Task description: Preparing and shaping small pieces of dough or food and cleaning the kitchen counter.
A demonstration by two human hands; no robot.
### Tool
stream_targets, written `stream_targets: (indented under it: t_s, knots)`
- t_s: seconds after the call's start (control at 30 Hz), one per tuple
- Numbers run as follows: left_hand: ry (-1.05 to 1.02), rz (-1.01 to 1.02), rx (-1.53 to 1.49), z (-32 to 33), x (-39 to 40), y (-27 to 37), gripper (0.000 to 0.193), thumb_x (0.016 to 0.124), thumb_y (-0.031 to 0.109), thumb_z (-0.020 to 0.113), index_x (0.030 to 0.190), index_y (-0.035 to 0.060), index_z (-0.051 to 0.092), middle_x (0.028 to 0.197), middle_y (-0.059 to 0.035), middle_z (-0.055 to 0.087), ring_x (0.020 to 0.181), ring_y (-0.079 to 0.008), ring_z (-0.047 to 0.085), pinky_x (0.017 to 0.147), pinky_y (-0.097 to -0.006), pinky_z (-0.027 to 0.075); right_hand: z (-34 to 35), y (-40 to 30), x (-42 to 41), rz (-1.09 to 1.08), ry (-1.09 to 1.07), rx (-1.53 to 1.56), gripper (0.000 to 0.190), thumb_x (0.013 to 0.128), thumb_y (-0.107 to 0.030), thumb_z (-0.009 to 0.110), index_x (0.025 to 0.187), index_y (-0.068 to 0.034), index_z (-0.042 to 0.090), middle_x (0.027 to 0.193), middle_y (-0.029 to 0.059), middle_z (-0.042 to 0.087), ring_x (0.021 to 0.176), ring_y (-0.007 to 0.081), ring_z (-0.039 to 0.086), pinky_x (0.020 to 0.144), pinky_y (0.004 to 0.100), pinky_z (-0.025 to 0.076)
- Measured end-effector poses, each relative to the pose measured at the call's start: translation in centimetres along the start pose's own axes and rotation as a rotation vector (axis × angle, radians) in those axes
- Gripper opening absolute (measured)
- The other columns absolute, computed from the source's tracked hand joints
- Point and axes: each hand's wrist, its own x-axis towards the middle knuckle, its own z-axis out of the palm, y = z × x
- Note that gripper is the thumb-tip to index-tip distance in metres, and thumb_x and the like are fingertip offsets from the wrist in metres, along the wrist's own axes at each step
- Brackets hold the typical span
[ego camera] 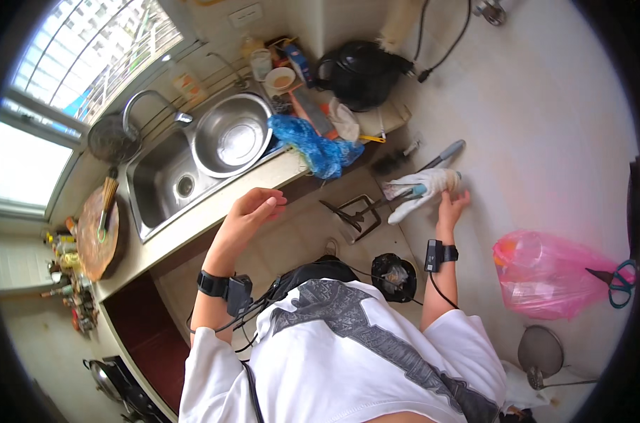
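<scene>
My left hand, loosely curled and holding nothing visible, hovers by the front edge of the countertop. On the other side, my right hand has its fingers apart right beside the cuff of a white fabric work glove. Whether the fingertips touch the cuff, I cannot tell. The glove drapes over a long-handled tool with a blue-grey grip, hanging by the wall. A crumpled blue plastic bag lies over the counter edge, between and beyond my hands.
A steel basin sits in the double sink. A black pot stands at the counter's far end. On the right wall hang a pink plastic bag, scissors and a strainer. A lined bin is on the floor.
</scene>
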Motion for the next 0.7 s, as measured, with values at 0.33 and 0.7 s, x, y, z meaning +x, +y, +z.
stream_targets:
  t_s: [0.33, 0.7]
  knots:
    - [0.351, 0.145, -0.177, -9.5, -17.9, -5.6, 0.026, 0.09, 0.02, 0.054, 0.108, 0.0013, 0.056, 0.102, -0.0081, 0.061, 0.095, -0.0142, 0.057, 0.083, -0.0268, 0.045, 4.2, -6.2, -11.4, -0.255, 0.086, -0.255, 0.079, 0.063, -0.021, 0.074, 0.126, 0.001, 0.032, 0.126, 0.0211, 0.038, 0.118, 0.0364, 0.036, 0.1, 0.0447, 0.026]
    - [0.901, 0.281, -0.472, -11.2, -41.5, -14.8, 0.023, 0.09, 0.018, 0.053, 0.104, 0.0002, 0.056, 0.097, -0.0081, 0.062, 0.09, -0.0131, 0.059, 0.08, -0.0255, 0.048, 17.3, -15.6, -40.0, -0.369, -1.002, -0.068, 0.051, 0.072, -0.012, 0.066, 0.118, -0.005, 0.046, 0.122, 0.0131, 0.042, 0.107, 0.026, 0.042, 0.093, 0.0362, 0.035]
